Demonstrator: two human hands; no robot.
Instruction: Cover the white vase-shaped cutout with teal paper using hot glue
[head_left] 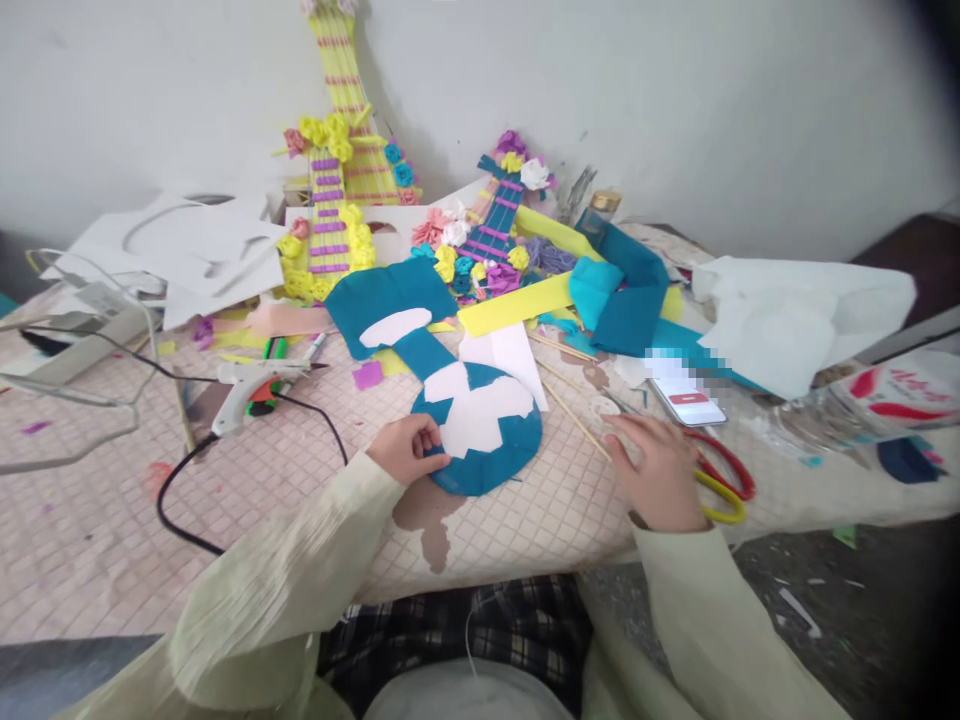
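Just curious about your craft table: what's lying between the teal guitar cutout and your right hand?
The head view shows thin wooden sticks lying slantwise on the tablecloth between the teal guitar cutout and the right hand; otherwise that stretch is bare cloth.

The left grip [409, 448] pinches the near edge of a teal felt guitar shape [480, 440] patched with white pieces. The right grip [652, 470] lies flat on the table [300, 520], beside red and yellow scissors [724, 485] and below a phone [686, 395].
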